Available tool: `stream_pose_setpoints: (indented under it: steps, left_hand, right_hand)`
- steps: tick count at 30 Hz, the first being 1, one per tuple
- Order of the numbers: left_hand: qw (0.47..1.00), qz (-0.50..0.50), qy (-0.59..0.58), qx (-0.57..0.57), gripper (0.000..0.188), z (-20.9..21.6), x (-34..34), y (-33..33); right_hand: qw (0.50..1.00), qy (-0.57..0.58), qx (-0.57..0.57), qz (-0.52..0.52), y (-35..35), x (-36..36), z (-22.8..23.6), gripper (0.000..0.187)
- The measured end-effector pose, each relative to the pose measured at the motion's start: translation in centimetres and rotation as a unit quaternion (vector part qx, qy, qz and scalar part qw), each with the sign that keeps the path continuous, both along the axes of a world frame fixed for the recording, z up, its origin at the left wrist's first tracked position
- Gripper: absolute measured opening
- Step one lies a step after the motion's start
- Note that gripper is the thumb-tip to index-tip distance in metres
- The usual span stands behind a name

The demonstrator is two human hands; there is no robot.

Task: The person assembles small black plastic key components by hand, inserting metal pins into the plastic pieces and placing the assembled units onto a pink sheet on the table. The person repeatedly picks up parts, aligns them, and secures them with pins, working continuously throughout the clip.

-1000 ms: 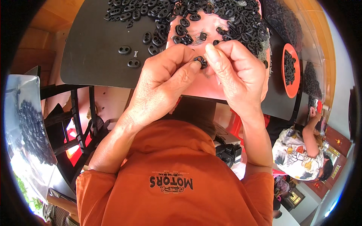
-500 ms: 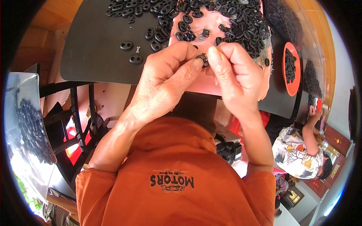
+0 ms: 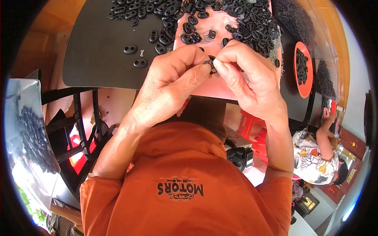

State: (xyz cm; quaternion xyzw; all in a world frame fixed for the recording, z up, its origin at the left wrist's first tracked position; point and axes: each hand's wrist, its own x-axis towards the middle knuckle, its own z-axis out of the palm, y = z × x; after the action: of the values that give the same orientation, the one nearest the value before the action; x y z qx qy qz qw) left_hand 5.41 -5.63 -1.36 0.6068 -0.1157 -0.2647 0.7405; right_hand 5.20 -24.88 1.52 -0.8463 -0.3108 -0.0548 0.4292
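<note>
Head view: the left hand [image 3: 171, 80] pinched a small rounded black plastic part [image 3: 212, 62] beside the right hand [image 3: 254, 80], fingertips closed (on what, unclear); uneven pressure risked ejecting it.

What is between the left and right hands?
A small black part, held by the left hand, lies between it and the right hand, in the head view.

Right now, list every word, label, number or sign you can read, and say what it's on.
Orange shirt: dark printed lettering, upside down in this view; legible in part, but I don't copy out wording.
Yellow strip, far right: marks too small to read.
Black two-hole pieces: no lettering visible.
</note>
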Motion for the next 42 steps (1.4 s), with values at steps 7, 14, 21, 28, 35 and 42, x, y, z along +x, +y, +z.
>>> stream_pose_setpoints:
  steps: [7, 14, 21, 28, 35, 42]
  left_hand:
    - [0.997, 0.031, -0.066, -0.023, 0.012, -0.8, -0.3, -0.5]
    - [0.986, 0.03, -0.16, -0.021, 0.009, -1.6, -0.1, -0.8]
    - [0.994, 0.023, -0.101, -0.019, 0.011, -1.0, -0.1, -0.7]
    - [0.996, 0.025, -0.079, 0.021, 0.013, -0.5, 0.0, -0.8]
    - [0.992, 0.046, -0.119, 0.012, 0.01, -0.9, -0.1, -1.0]
    - [0.993, 0.058, -0.101, -0.007, 0.009, -1.1, -0.2, -0.7]
  right_hand:
    - [0.985, 0.132, 0.065, -0.094, 1.3, -1.5, 0.3, 0.006]
    - [0.993, 0.081, 0.004, -0.089, 1.3, -2.0, 0.4, 0.007]
    - [0.993, 0.1, -0.031, -0.052, -1.6, 1.4, 1.3, 0.008]
    - [0.949, -0.088, -0.294, -0.076, -0.4, 8.8, -1.3, 0.011]
    - [0.944, -0.075, -0.317, -0.059, -1.2, 8.6, -1.3, 0.011]
    - [0.971, 0.031, -0.238, -0.024, -1.8, 8.7, -0.5, 0.011]
